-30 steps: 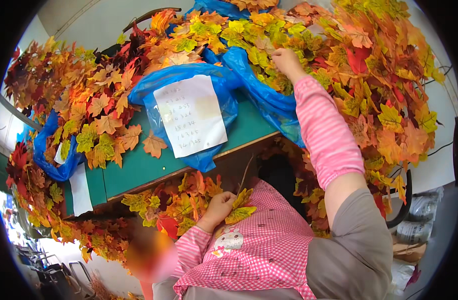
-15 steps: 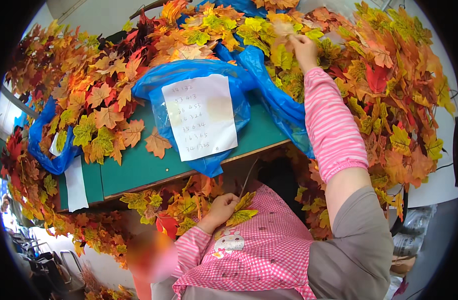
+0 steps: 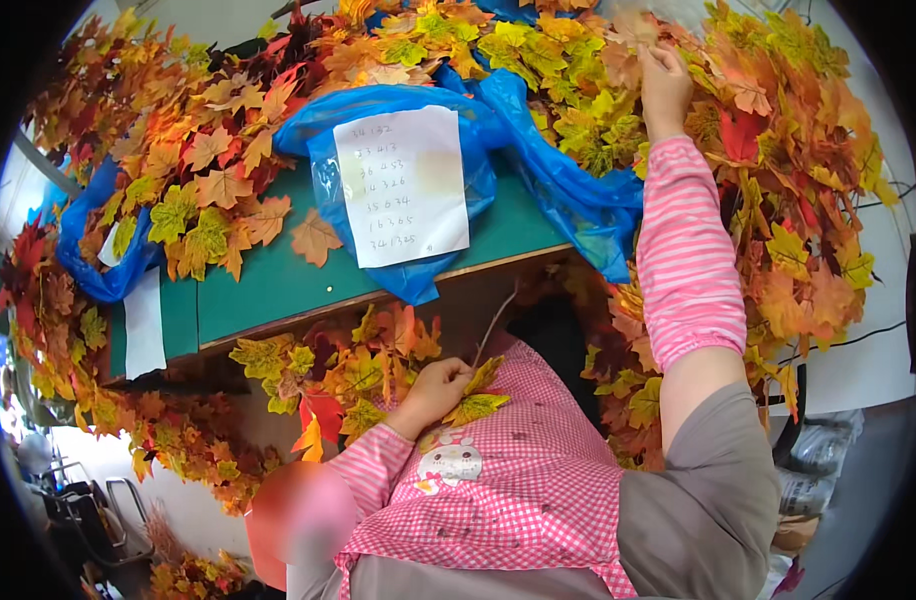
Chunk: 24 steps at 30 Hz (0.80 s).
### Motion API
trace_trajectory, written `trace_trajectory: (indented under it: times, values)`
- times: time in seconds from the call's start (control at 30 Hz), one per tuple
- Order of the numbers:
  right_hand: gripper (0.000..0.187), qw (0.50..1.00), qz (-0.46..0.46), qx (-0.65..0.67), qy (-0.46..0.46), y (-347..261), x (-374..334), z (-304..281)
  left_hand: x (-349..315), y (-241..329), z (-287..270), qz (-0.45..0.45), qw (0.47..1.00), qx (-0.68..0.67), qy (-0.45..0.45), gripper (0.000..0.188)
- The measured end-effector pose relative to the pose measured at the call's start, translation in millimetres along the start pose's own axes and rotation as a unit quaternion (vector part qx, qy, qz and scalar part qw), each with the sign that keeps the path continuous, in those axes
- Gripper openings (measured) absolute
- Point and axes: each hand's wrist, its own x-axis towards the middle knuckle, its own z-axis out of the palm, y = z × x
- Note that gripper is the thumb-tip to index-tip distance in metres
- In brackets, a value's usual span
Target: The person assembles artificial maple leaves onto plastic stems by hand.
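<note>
My left hand (image 3: 437, 390) is closed on a garland of artificial maple leaves (image 3: 360, 372) in front of my apron. From beside its fingers a thin, bare stem (image 3: 493, 325) points upward, with a yellow-green leaf (image 3: 475, 407) just below. My right arm reaches far out to the upper right. There my right hand (image 3: 667, 92) is closed in a pinch at a pale orange artificial leaf (image 3: 633, 28), which is blurred. Right beside that hand lies a heap of yellow-green artificial leaves (image 3: 600, 112).
A green table (image 3: 253, 305) with a wooden edge carries heaps of red and orange leaves (image 3: 218, 190). On it lie blue plastic bags (image 3: 578, 225) and a handwritten white sheet (image 3: 406, 185). More leaf garlands (image 3: 808, 270) hang at the right. Wrapped bundles (image 3: 813, 470) stand at the lower right.
My right hand has moved to the right and slightly farther out, with the pale leaf. The left hand keeps its hold on the garland. The whole view has shifted a little.
</note>
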Motion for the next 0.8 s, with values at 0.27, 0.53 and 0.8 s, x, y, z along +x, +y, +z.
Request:
trace_trajectory:
  times: [0.27, 0.53, 0.8]
  values:
    - [0.028, 0.988, -0.053, 0.093, -0.11, -62, -6, -26, -6, -9, 6, 0.022, 0.998, 0.054, 0.01, 0.02]
    - [0.005, 0.825, 0.192, 0.206, -0.49, -148, -194, -87, -5, -5, 7, 0.064, 0.996, 0.042, 0.038, 0.013]
    - [0.011, 0.782, 0.194, 0.202, -0.558, -158, -309, -121, -14, 13, 11, 0.074, 0.989, 0.046, 0.12, 0.016]
